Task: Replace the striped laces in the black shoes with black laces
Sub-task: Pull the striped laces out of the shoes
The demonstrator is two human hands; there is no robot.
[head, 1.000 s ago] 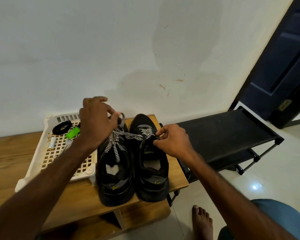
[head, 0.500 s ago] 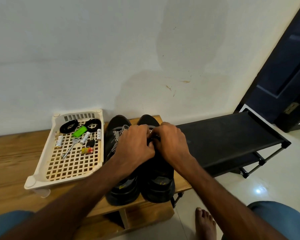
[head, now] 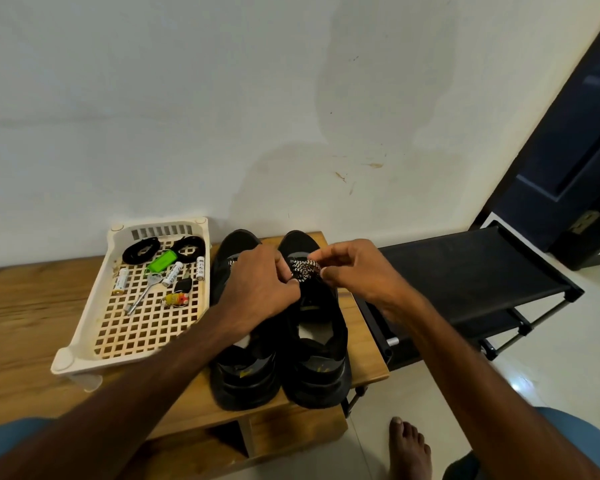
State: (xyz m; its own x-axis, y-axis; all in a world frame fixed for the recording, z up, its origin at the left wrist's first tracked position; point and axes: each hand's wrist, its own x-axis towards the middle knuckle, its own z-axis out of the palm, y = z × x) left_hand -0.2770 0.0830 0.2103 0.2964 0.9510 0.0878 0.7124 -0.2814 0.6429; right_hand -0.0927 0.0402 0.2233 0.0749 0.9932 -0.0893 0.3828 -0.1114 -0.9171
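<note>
Two black laces (head: 140, 250) lie in the tray (head: 87, 306); left grip (head: 257, 289) and right grip (head: 361, 275) pinch the striped lace (head: 303, 270).

A low wooden bench with a light-brown grained top (head: 32, 306) stands against a white, stained wall (head: 222, 98) and carries a cream plastic tray with a square-lattice floor (head: 90, 306). In the tray lie a bright green rectangular tag (head: 161, 263), three white cylindrical batteries (head: 172, 273), a silver metal key (head: 142, 294), a small black fob (head: 184, 286) and a little yellow-and-orange trinket (head: 175, 299). Just right of the bench stands a black fabric-shelved shoe rack with metal rails (head: 465, 271) on a pale glossy tiled floor (head: 551, 358), near a dark navy panelled door (head: 575, 133).
</note>
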